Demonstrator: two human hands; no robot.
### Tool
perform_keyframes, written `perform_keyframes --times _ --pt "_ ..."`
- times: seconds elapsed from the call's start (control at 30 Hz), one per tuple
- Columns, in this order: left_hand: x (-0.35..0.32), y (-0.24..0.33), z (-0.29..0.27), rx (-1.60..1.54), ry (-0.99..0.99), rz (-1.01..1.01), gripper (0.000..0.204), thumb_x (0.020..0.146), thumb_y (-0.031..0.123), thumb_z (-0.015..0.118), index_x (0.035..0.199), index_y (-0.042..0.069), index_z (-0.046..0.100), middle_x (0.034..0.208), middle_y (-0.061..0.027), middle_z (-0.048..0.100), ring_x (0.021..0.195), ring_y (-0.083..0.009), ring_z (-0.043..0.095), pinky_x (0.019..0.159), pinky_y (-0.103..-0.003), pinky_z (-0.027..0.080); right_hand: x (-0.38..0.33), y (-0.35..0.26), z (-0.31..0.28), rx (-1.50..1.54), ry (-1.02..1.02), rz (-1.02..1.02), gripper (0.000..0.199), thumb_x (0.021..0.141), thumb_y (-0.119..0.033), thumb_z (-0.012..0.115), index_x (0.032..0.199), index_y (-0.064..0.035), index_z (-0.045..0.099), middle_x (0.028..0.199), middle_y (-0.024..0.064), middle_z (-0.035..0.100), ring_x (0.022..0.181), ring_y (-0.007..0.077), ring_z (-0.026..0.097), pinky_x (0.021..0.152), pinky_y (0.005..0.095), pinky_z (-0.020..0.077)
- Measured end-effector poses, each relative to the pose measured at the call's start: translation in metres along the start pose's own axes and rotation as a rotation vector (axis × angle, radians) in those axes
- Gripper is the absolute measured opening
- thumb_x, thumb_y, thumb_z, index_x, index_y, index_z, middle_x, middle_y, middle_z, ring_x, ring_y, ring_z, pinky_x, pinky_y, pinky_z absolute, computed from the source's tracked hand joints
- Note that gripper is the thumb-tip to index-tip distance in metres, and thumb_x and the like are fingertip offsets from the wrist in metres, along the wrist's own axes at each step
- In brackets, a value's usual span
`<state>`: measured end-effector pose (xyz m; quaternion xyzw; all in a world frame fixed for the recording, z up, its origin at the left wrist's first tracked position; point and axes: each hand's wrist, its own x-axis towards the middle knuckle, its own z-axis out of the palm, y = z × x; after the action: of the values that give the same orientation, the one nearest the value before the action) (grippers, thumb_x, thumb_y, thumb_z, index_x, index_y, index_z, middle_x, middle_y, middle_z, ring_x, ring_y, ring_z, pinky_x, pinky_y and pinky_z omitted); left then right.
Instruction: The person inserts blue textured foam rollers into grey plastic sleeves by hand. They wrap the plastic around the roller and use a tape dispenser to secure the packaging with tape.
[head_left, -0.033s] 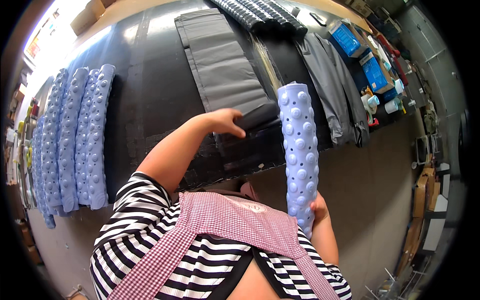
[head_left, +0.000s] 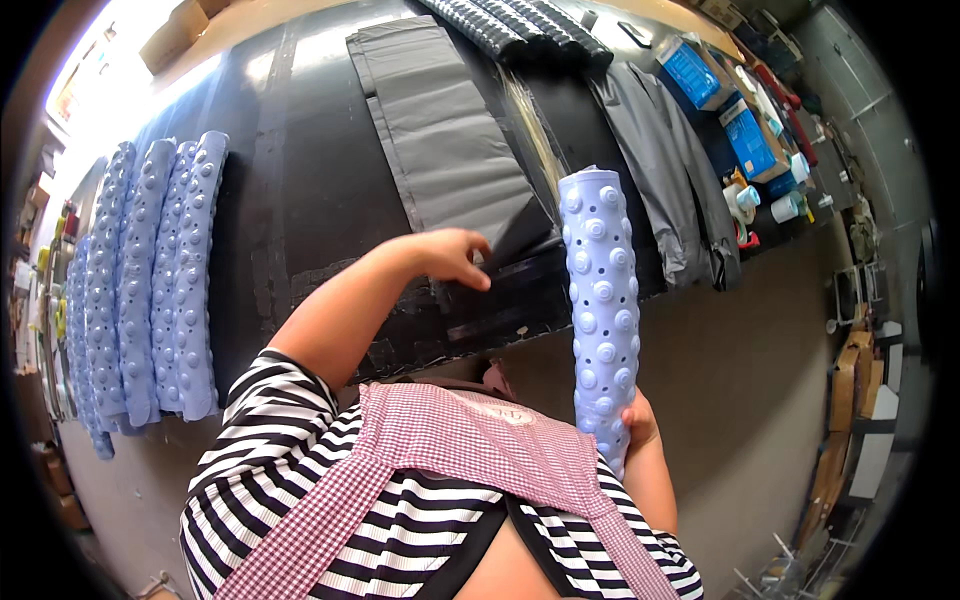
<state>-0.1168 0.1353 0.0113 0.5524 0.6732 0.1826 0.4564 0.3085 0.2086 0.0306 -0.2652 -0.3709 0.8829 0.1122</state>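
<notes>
My right hand [head_left: 640, 422] is closed round the lower end of a rolled blue bath mat [head_left: 603, 310], studded with round bumps and small holes. The roll stands nearly upright in front of me, to the right of my body. My left hand [head_left: 458, 258] hovers at the near end of a stack of flat grey plastic bags [head_left: 440, 120] on the table. Its thumb and fingers are apart, with nothing visible between them. Beside the fingertips, the near corner of the top bag is lifted and shows a dark side.
Several rolled blue mats [head_left: 190, 270] lie along the left of the black table [head_left: 300, 200]. Black rolls [head_left: 500, 30] rest at its far edge. Another grey bag pile [head_left: 660, 170] lies to the right, near blue boxes [head_left: 755, 140] and tape rolls [head_left: 785, 208].
My left hand has shifted slightly, and its fingers have curled down a little. The dark near flap of the top grey bag has changed shape, folding toward the right. The mat roll stays in my right hand.
</notes>
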Motion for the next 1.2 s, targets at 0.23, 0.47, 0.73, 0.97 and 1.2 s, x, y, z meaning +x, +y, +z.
perform_keyframes --times 0.23,0.47,0.73,0.97,1.2 --pt "-0.046 0.062 0.025 -0.13 -0.215 0.403 0.019 0.091 0.021 0.073 0.1 0.004 0.074 0.098 -0.0107 0.073 0.094 -0.0226 0.069 0.086 -0.035 0.054 -0.007 0.001 -0.001 0.068 -0.007 0.001 0.108 0.056 -0.034 0.093 0.146 0.0024 0.044 0.131 0.0179 0.061 0.117 0.0305 0.063 0.1 0.0423 0.0517" --pt "0.008 0.018 0.014 0.156 0.435 -0.144 0.063 0.082 0.042 0.08 0.131 0.006 0.062 0.127 -0.0209 0.059 0.122 -0.0394 0.056 0.105 -0.046 0.046 0.007 -0.005 0.003 0.072 -0.095 -0.019 0.105 0.059 -0.031 0.092 0.145 0.0039 0.044 0.129 0.0181 0.063 0.116 0.0304 0.064 0.1 0.0419 0.0518" --pt "-0.01 0.029 0.062 0.222 0.403 0.157 0.029 0.09 0.021 0.07 0.117 0.01 0.069 0.125 -0.0111 0.062 0.121 -0.0367 0.057 0.099 -0.044 0.049 0.01 -0.006 -0.002 0.027 -0.104 0.003 0.105 0.061 -0.03 0.092 0.147 0.0039 0.042 0.132 0.0179 0.062 0.12 0.03 0.062 0.103 0.0417 0.0492" --pt "0.013 0.012 0.045 0.313 0.604 0.027 0.023 0.087 0.017 0.07 0.108 0.007 0.071 0.112 -0.0103 0.064 0.107 -0.0349 0.062 0.095 -0.043 0.051 0.01 0.013 -0.015 -0.067 -0.04 0.074 0.108 0.059 -0.033 0.093 0.149 -0.0002 0.043 0.135 0.0143 0.06 0.122 0.0276 0.06 0.105 0.0411 0.0467" --pt "0.031 -0.034 0.043 0.297 0.708 0.194 0.018 0.091 0.021 0.069 0.095 0.004 0.076 0.098 -0.0078 0.069 0.091 -0.0291 0.069 0.084 -0.039 0.055 0.006 0.02 0.007 -0.317 0.044 0.024 0.101 0.067 -0.018 0.09 0.153 -0.002 0.04 0.138 0.0115 0.059 0.125 0.0233 0.057 0.107 0.0392 0.0447"
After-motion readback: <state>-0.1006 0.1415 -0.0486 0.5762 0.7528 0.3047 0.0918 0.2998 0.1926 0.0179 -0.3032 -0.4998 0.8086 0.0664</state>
